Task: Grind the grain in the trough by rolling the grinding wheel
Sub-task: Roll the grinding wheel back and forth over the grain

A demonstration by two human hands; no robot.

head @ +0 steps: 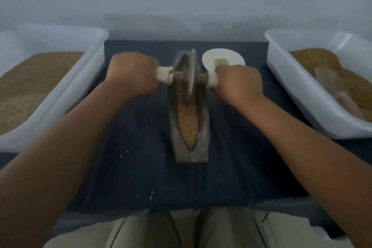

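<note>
Fingers (154,78) of the left hand (133,72) and the right hand (238,84) curl tight round the white-wrapped axle ends (164,76), one on each side of the trough (182,147), probably to keep the push even. A left tub (84,78) and a right tub (291,86) of brown meal flank the trough. The grinding wheel (190,74) stands upright in the trough's far half, with grain (188,125) heaped in the near half. A small dish (219,57) sits just right of the trough.
</note>
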